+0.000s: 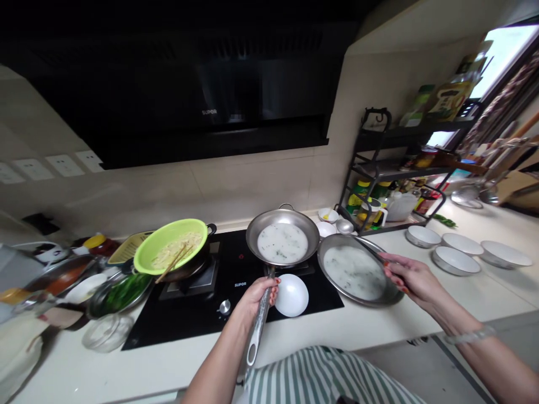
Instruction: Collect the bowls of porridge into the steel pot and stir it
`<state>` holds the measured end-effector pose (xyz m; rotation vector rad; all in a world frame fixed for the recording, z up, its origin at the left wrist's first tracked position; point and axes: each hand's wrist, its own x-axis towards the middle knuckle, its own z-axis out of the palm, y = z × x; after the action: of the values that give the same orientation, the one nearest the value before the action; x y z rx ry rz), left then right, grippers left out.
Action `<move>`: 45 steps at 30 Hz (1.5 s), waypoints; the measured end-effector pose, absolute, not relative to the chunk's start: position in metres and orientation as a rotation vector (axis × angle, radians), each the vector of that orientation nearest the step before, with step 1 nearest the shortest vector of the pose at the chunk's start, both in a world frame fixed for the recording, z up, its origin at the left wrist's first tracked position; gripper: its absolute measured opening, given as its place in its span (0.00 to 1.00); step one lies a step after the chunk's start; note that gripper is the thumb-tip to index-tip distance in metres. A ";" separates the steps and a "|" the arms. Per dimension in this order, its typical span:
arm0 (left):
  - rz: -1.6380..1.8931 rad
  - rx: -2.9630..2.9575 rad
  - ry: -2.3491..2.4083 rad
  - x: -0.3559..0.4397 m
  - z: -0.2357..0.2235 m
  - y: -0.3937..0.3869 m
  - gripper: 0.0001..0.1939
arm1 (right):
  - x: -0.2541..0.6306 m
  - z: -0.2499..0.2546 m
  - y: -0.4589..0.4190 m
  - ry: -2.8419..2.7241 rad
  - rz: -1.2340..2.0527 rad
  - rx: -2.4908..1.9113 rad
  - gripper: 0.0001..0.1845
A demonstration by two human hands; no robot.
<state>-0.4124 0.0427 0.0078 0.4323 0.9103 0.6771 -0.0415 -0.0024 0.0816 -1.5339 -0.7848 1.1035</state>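
Observation:
My left hand (259,296) is closed round the long metal handle of a steel pan (282,243) that holds a thin white batter with green flecks, over the black cooktop (197,306). My right hand (406,275) grips the near right rim of a round steel tray (357,270), which carries a similar white layer and rests partly on the counter beside the cooktop. A white bowl (291,294) lies upside down between the pan handle and the tray.
A green colander (172,247) with noodles and chopsticks sits on a dark wok at left. Plates of greens and sauces crowd the far left. Three white dishes (457,259) stand at right, a black spice rack (391,185) behind them, and a range hood overhead.

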 end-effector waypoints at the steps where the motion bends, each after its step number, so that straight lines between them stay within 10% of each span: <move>1: 0.679 0.437 0.907 -0.412 0.007 0.043 0.06 | -0.051 0.088 0.003 -0.820 1.125 -1.530 0.28; 13: 0.643 0.464 0.939 -0.412 0.010 0.045 0.07 | -0.141 0.093 0.102 -1.941 0.728 -1.881 0.12; 45: 0.524 1.347 1.515 -0.410 0.016 0.048 0.09 | -0.134 0.095 0.095 -1.067 1.443 -1.689 0.10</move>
<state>-0.4102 0.0481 0.0156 1.3471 1.5146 0.5240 -0.1337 0.0949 0.0953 -1.6891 -1.0666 1.4425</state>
